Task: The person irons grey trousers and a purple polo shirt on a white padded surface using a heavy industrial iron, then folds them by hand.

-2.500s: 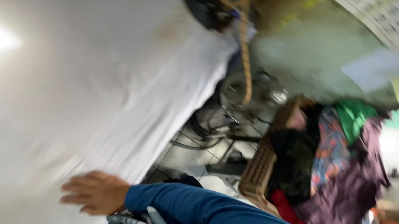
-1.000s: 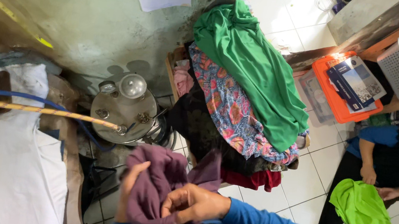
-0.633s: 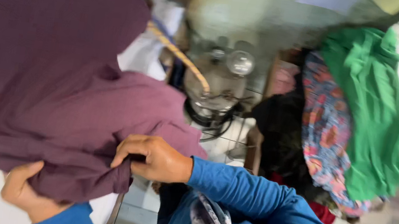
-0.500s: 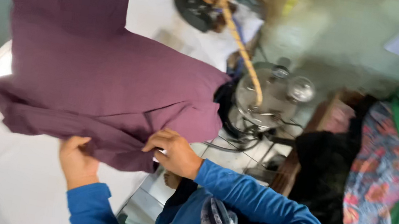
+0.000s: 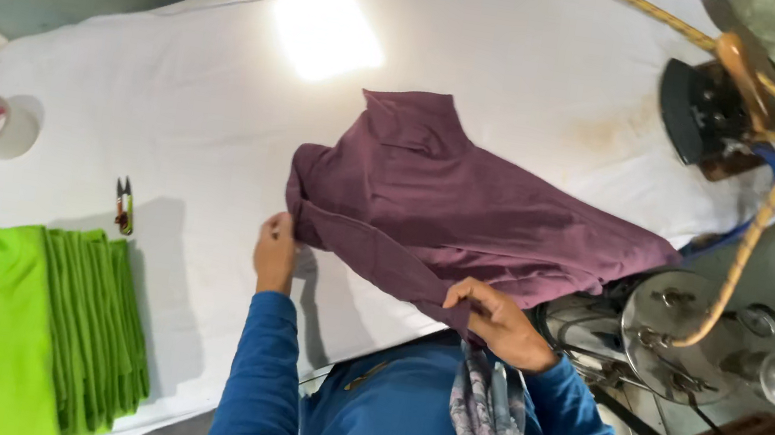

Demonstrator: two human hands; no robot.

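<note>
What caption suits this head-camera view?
Left hand and right hand grip a maroon cloth garment over a white padded ironing table.

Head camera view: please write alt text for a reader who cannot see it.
Both hands, left and right, hold a purple shirt spread on a white ironing table. A stack of folded green shirts lies left, an iron at right.

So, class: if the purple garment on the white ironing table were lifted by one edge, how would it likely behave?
The purple garment would probably hang limp: it already folds and creases where the left hand and right hand pinch its edge. It looks light, since fingertips alone raise that edge. It seems unlikely to slide far, as it lies on the cloth-covered ironing table.
</note>
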